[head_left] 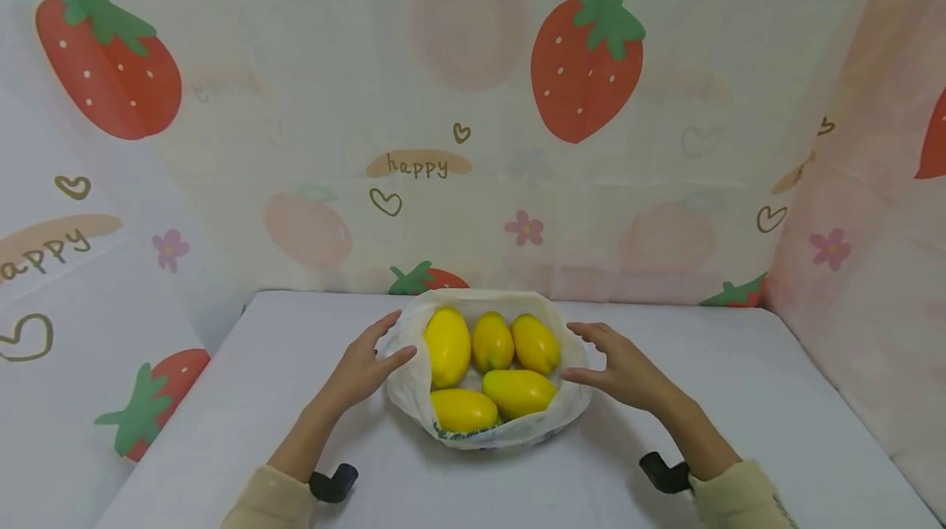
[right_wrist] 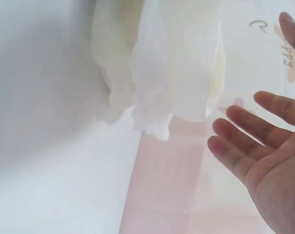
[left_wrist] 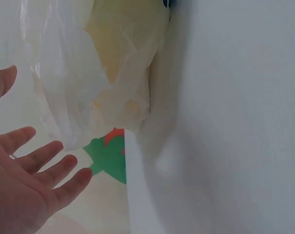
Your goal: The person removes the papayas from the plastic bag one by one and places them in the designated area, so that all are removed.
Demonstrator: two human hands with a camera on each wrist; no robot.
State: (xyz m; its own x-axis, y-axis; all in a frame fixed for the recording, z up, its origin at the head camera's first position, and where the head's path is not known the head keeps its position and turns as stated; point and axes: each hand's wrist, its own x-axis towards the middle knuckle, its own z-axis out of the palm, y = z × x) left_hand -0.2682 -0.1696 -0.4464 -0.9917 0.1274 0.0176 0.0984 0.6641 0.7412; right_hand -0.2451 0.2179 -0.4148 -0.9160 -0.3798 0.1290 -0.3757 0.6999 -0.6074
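A white plastic bag [head_left: 405,381] stands on the table with its mouth wide and its rim folded outward. Several yellow mangoes [head_left: 520,393] lie inside, in view from above. My left hand [head_left: 362,371] is at the bag's left side, fingers spread and thumb pointing toward the rim. Opposite it, my right hand [head_left: 626,366] has its palm facing the bag's right side, thumb and fingers apart. Both wrist views show relaxed, spread fingers beside the thin, crumpled bag wall [left_wrist: 69,73], with nothing in either palm.
The table [head_left: 473,496] has a white cover. Behind it and at both sides hang cloths [head_left: 473,225] printed with strawberries, hearts and flowers. A black mount [head_left: 334,483] sits at the left wrist, and another black mount [head_left: 663,473] at the right.
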